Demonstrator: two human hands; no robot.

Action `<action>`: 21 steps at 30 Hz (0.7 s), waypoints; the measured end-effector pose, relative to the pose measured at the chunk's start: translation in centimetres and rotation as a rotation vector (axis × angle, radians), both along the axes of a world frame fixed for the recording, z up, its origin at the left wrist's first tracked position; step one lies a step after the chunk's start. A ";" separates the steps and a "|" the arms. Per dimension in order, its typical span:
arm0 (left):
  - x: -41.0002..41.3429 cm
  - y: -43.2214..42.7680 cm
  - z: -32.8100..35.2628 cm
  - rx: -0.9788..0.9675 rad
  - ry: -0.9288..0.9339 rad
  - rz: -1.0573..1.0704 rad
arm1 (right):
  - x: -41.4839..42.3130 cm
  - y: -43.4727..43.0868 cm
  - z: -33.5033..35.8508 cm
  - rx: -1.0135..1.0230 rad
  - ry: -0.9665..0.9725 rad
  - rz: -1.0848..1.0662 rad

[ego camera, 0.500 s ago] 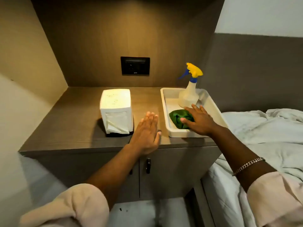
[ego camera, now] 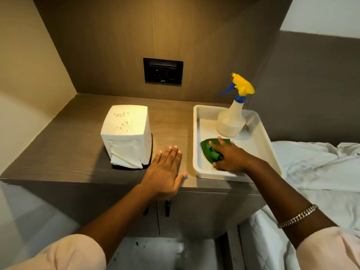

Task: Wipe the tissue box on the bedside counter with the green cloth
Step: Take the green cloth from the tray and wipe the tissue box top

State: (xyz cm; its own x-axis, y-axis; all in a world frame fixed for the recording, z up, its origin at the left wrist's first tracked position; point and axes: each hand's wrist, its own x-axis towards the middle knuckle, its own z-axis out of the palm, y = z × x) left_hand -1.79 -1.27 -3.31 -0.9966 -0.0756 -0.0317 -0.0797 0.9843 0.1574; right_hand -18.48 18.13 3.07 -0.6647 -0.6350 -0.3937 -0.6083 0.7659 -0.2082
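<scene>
A white tissue box (ego camera: 126, 131) stands upright on the brown bedside counter (ego camera: 74, 137), with brown specks on its top and a tissue hanging from its front slot. The green cloth (ego camera: 209, 151) lies bunched in a white tray (ego camera: 196, 137) to the right. My right hand (ego camera: 228, 154) rests on the cloth, fingers curled around it. My left hand (ego camera: 165, 172) lies flat and open on the counter's front edge, just right of the tissue box and not touching it.
A spray bottle (ego camera: 231, 117) with a yellow and blue head stands at the back of the tray. A black socket panel (ego camera: 163, 71) sits on the back wall. A bed with white sheets (ego camera: 315, 168) lies to the right. Cabinet doors (ego camera: 194, 211) are below the counter.
My right hand's fingers have closed around the green cloth, bunching it up. My left hand stays flat on the counter.
</scene>
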 end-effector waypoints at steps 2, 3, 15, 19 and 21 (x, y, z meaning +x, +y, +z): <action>0.0 0.0 0.3 0.010 -0.018 0.000 | 0.3 0.1 0.1 -0.064 0.057 -0.008; 0.1 0.0 0.7 0.027 -0.032 -0.002 | 0.4 0.2 0.2 -0.099 0.064 -0.021; 6.4 -2.9 11.1 0.362 0.418 -0.151 | 4.3 -2.0 8.1 -0.756 0.058 -0.071; 7.2 -9.9 13.5 0.271 0.451 -0.013 | 7.2 -7.4 10.4 -0.865 -0.016 0.037; 6.8 -13.8 14.0 0.222 0.333 0.060 | 8.4 -10.0 11.0 -0.882 -0.039 0.059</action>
State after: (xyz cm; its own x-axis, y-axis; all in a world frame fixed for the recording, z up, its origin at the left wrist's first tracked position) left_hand 5.05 -15.05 10.65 -0.9492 -0.1620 0.2698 -0.0452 0.9187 0.3923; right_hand -10.08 8.17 14.05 -0.6174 -0.7511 0.2338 -0.6218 0.2839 -0.7299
